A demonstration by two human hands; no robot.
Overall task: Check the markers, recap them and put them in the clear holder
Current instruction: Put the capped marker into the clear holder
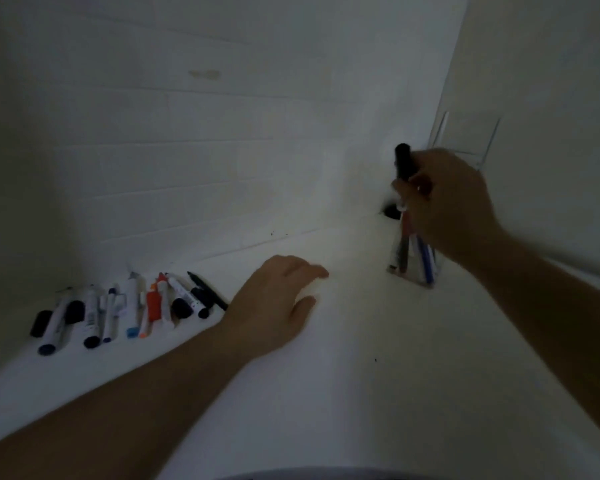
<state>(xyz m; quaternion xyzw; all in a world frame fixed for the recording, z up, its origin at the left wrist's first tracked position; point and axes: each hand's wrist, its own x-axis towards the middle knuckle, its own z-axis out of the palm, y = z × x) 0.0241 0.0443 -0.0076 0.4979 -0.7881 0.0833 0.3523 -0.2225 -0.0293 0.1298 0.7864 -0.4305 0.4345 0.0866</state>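
Observation:
My right hand (445, 199) grips a marker with a black cap (402, 162), held upright over the clear holder (465, 140) at the back right. Its lower end reaches down among the red, black and blue markers (414, 252) standing inside the holder. My left hand (278, 303) rests flat on the white table (361, 375) with its fingers relaxed and nothing in it. To its left lies a row of several markers and loose caps (125, 310), among them an orange one (153, 304) and a thin black pen (207, 289).
A white brick wall rises behind the table and a second wall closes the right side, forming a corner behind the holder. A dark round hole (391, 211) shows in the table next to the holder. The scene is dim.

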